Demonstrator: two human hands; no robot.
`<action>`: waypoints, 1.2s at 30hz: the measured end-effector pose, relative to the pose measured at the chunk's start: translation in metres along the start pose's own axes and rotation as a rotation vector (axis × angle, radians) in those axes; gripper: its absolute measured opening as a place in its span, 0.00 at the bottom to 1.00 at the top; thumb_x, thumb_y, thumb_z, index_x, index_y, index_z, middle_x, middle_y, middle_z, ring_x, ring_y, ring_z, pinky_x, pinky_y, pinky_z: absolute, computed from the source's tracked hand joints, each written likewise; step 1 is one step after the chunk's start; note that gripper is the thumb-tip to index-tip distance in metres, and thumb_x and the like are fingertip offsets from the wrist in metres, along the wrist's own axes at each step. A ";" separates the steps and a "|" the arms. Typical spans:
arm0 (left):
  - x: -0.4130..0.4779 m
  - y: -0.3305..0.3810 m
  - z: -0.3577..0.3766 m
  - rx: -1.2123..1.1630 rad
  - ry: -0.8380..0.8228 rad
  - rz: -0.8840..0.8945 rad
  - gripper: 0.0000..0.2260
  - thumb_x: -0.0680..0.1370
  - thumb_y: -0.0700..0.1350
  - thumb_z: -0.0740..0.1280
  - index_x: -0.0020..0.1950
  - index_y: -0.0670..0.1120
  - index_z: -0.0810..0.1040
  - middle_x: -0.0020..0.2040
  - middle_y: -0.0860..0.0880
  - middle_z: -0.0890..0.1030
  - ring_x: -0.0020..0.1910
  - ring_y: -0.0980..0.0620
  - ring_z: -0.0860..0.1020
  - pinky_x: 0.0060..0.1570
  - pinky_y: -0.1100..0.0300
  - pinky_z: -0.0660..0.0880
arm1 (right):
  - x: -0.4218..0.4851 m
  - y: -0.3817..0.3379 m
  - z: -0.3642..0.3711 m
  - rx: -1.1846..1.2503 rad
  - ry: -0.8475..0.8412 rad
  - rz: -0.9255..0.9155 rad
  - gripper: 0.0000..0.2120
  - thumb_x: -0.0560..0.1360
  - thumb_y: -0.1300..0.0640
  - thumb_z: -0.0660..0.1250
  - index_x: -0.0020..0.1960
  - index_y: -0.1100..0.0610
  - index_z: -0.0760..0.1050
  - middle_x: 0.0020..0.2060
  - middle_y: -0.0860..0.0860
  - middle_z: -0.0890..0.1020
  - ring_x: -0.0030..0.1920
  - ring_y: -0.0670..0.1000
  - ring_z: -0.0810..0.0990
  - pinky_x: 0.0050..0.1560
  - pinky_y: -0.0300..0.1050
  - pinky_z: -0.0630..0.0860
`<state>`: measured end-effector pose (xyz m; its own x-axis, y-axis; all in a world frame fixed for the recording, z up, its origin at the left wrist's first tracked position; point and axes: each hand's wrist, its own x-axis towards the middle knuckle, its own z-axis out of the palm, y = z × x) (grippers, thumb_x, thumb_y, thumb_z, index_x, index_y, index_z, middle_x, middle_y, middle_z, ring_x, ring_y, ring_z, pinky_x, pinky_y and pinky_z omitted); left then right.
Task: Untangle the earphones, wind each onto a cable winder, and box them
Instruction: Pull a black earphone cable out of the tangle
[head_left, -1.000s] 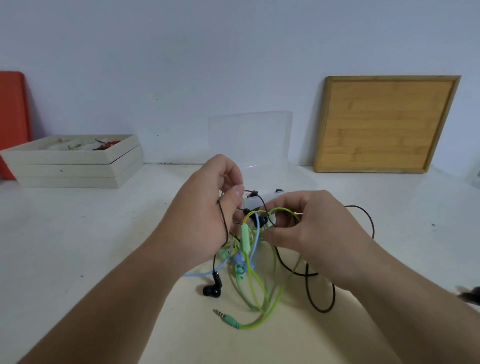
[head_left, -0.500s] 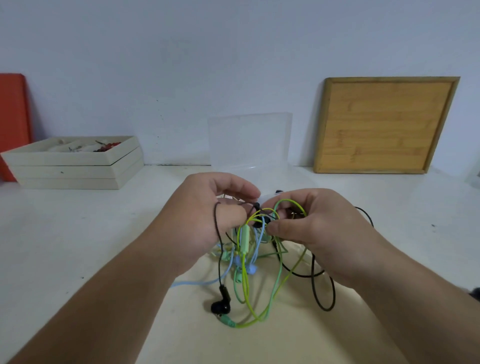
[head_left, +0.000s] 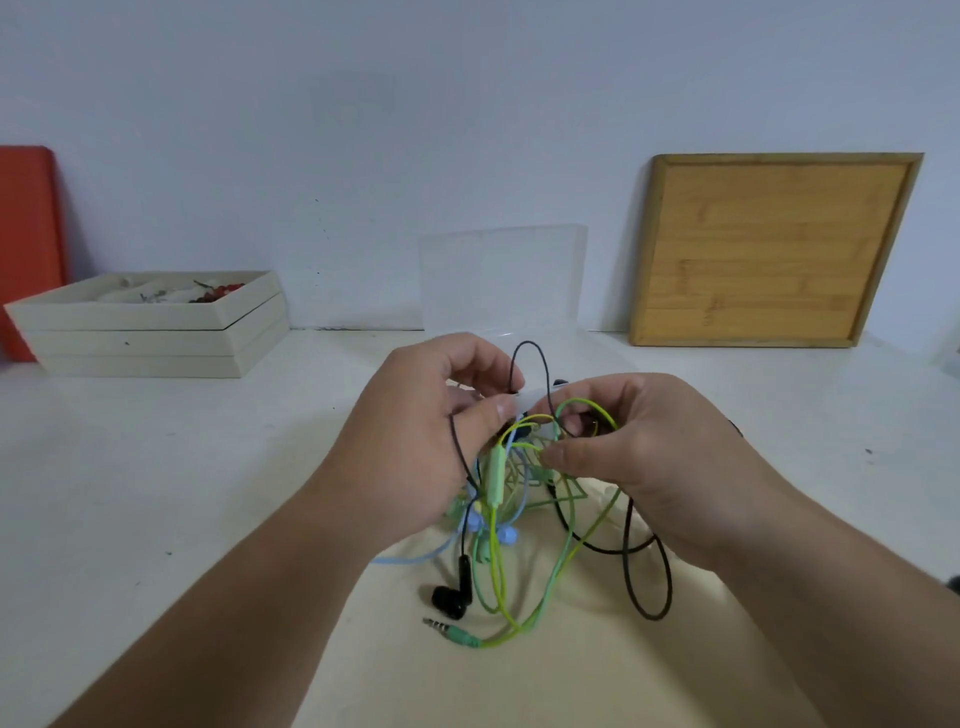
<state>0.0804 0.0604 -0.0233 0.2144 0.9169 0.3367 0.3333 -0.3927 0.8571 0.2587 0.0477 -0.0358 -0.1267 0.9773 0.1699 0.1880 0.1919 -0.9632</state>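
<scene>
As the tangled earphones (head_left: 496, 519) trail down onto the white table (head_left: 208, 467), my left hand (head_left: 415, 457) pinches a black cable (head_left: 527, 343) and my right hand (head_left: 644, 457) pinches a green loop (head_left: 582, 399), near the clear box (head_left: 501, 280).

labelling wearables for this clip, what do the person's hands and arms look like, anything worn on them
Both are bare. The left hand and right hand have no gloves, and no rings show. The left forearm and right forearm carry no sleeve, watch or band as far as the frame reaches. The left thumbnail looks cut short.
</scene>
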 end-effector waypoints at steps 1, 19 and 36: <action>0.001 0.000 0.000 0.023 0.028 0.014 0.08 0.78 0.36 0.69 0.46 0.49 0.80 0.35 0.47 0.85 0.32 0.53 0.83 0.37 0.64 0.79 | 0.000 0.000 -0.001 -0.011 0.021 0.009 0.11 0.61 0.66 0.76 0.43 0.62 0.84 0.32 0.50 0.72 0.35 0.50 0.70 0.42 0.46 0.67; -0.003 0.005 -0.005 -0.138 -0.279 0.131 0.03 0.73 0.43 0.75 0.45 0.44 0.85 0.41 0.49 0.86 0.42 0.47 0.85 0.46 0.61 0.81 | 0.000 -0.012 -0.024 0.299 0.063 0.094 0.12 0.78 0.70 0.60 0.49 0.66 0.83 0.40 0.60 0.84 0.37 0.54 0.81 0.41 0.45 0.78; 0.005 -0.004 -0.044 0.657 -0.246 -0.006 0.25 0.60 0.74 0.60 0.31 0.53 0.76 0.37 0.50 0.83 0.49 0.47 0.83 0.60 0.49 0.72 | -0.003 -0.020 -0.021 -0.227 0.161 0.082 0.09 0.81 0.63 0.63 0.48 0.57 0.81 0.38 0.52 0.87 0.37 0.54 0.86 0.42 0.50 0.83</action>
<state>0.0398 0.0696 -0.0080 0.3863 0.9069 0.1683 0.8044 -0.4205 0.4198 0.2762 0.0427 -0.0131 0.0504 0.9886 0.1421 0.4068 0.1096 -0.9069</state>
